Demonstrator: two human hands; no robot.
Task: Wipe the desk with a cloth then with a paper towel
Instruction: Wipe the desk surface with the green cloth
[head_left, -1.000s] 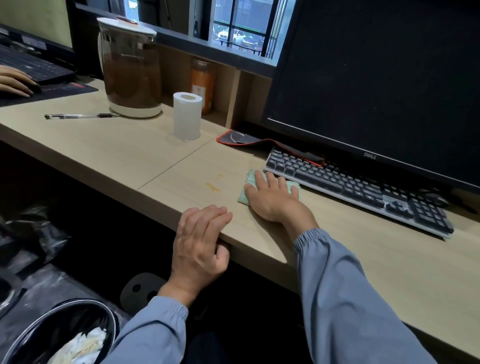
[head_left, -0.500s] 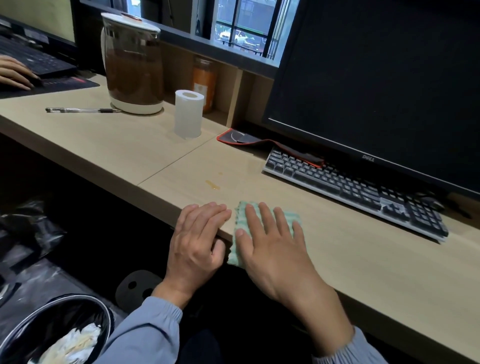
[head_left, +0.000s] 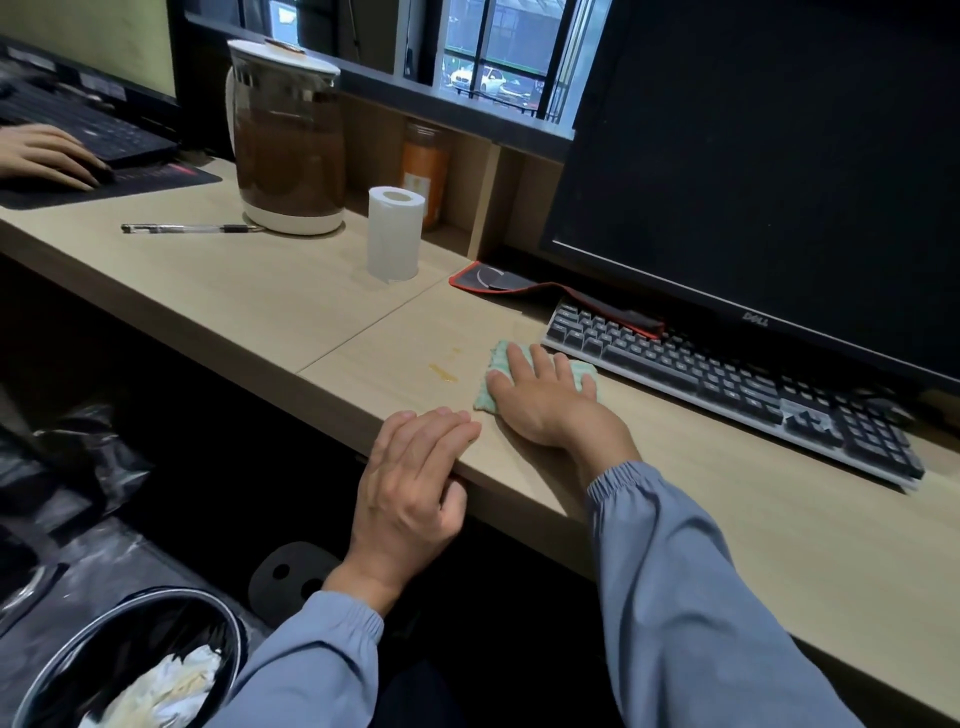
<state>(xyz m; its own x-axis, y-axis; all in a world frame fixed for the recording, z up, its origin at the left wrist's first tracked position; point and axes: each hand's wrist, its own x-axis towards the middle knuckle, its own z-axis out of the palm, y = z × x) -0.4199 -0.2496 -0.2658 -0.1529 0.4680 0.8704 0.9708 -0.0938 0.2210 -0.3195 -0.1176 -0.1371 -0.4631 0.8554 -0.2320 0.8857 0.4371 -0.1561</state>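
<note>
The pale desk (head_left: 727, 519) carries a dark monitor (head_left: 779, 156) far right, with a keyboard (head_left: 727, 374) before it. The right grip (head_left: 545, 400) lies flat with straight fingers, pressing the green cloth (head_left: 497, 356) down just left of the keyboard. The left grip (head_left: 410, 483) rests loosely on the near edge, holding nothing. A paper towel roll (head_left: 393, 239) stands far left.

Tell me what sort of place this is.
Probably a shared office or computer room: a long desk holds a Dell monitor and keyboard, and another person's hand rests beside a second keyboard at far left.
</note>
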